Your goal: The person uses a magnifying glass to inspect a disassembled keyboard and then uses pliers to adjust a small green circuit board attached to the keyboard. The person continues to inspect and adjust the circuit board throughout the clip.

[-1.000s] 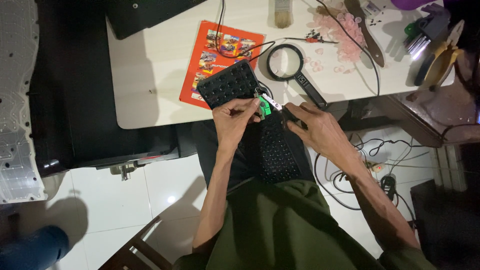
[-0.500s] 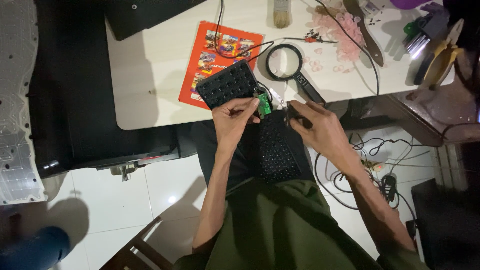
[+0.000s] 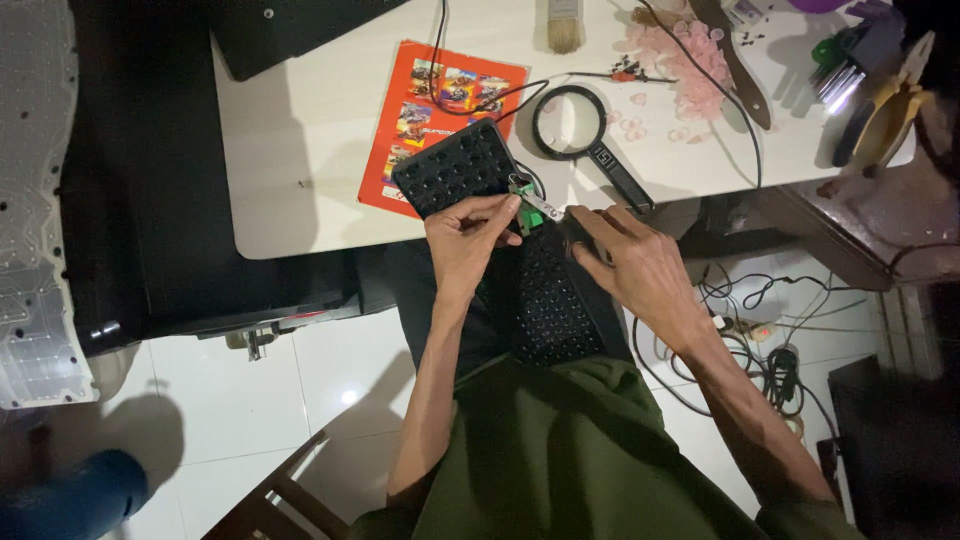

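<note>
Left hand [image 3: 468,238] pinches a small green board [image 3: 524,213] over the black keyboard [image 3: 510,250]. Right hand [image 3: 630,265], fingers loosely bent, holds a thin metal tool [image 3: 543,205] to it.

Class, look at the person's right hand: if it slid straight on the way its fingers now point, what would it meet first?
The right hand points up-left; it would probably first meet the small green circuit board pinched by the left hand above the black keyboard panel. Depth is unclear.
</note>
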